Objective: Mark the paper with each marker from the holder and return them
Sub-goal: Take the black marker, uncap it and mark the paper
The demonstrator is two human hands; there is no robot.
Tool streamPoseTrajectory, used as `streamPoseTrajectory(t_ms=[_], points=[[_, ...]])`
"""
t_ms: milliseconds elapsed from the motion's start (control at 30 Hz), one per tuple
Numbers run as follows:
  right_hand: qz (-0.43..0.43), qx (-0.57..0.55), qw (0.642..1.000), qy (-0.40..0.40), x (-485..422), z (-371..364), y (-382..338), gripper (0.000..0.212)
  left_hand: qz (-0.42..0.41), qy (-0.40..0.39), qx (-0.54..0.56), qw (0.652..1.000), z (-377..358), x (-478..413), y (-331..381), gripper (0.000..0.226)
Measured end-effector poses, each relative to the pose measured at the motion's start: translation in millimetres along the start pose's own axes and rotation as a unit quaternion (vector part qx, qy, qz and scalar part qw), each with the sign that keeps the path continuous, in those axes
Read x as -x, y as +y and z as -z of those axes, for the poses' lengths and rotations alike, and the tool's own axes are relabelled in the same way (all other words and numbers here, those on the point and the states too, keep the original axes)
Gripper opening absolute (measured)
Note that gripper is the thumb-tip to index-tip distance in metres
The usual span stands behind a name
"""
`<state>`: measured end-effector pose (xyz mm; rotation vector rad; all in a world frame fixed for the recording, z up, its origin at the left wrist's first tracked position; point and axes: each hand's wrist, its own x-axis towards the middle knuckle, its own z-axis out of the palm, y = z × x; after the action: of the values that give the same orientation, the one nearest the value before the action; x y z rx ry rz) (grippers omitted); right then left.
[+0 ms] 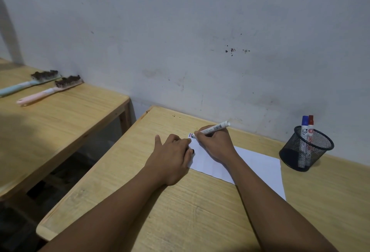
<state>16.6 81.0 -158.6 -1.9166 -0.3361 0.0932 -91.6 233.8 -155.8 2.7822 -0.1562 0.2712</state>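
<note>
A white sheet of paper lies on the wooden table. My right hand grips a white marker with its tip down at the paper's far left corner, where small red and blue marks show. My left hand presses flat on the paper's left edge, and something small and black, perhaps a cap, sits under its fingers. A black mesh holder stands at the right by the wall, with a blue-capped marker and a red-capped marker upright in it.
A second wooden table stands to the left across a gap, carrying a blue brush and a pink brush. A grey wall runs directly behind both tables.
</note>
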Motion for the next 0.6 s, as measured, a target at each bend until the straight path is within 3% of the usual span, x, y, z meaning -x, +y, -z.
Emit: streamPoseTrajectory(t_ms=[167, 333, 433, 600], points=[[-0.002, -0.001, 1.000, -0.001, 1, -1, -3, 0.035, 0.001, -0.001, -0.005, 1.000, 0, -1, 0, 0.041], [-0.033, -0.149, 0.987, 0.057, 6, 5, -15, 0.007, 0.001, 0.001, -0.003, 1.000, -3, -2, -2, 0.047], [-0.010, -0.186, 0.979, 0.085, 17, 21, -33, 0.011, 0.001, 0.004, 0.006, 1.000, -2, -1, -3, 0.049], [-0.007, -0.208, 0.977, 0.045, 40, 63, -60, 0.004, -0.003, -0.019, 0.032, 0.999, 2, 0, -7, 0.030]])
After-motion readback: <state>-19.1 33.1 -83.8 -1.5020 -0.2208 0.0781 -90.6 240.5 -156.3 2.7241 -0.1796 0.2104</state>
